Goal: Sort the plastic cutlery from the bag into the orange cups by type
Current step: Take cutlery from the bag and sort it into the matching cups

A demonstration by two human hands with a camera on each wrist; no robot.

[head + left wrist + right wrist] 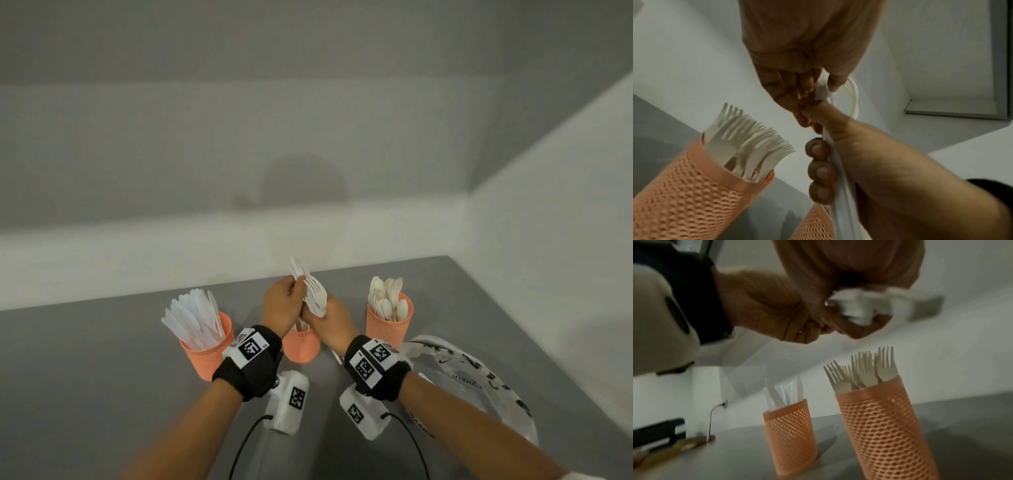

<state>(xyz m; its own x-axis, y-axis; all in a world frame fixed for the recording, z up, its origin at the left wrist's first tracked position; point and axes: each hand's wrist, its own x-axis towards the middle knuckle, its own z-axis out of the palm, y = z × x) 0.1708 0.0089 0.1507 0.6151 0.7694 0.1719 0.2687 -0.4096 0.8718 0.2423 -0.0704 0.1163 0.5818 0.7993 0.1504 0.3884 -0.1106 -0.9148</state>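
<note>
Both hands hold a bundle of white plastic forks (313,294) just above the middle orange cup (301,347). My left hand (281,305) pinches the bundle near its top, and my right hand (330,318) grips the handles (840,194) with curled fingers (821,175). The middle cup (879,426) holds several forks (863,369), tines up. On the left, an orange cup (205,349) is full of knives (193,318). On the right, another orange cup (388,323) holds spoons (387,296). The hands hide most of the middle cup in the head view.
The white printed plastic bag (479,387) lies crumpled on the grey table (85,377), right of my right forearm. A white wall runs close behind the cups. Black cables trail from the wrist cameras near the front edge. A blurred wooden object (684,444) lies far left.
</note>
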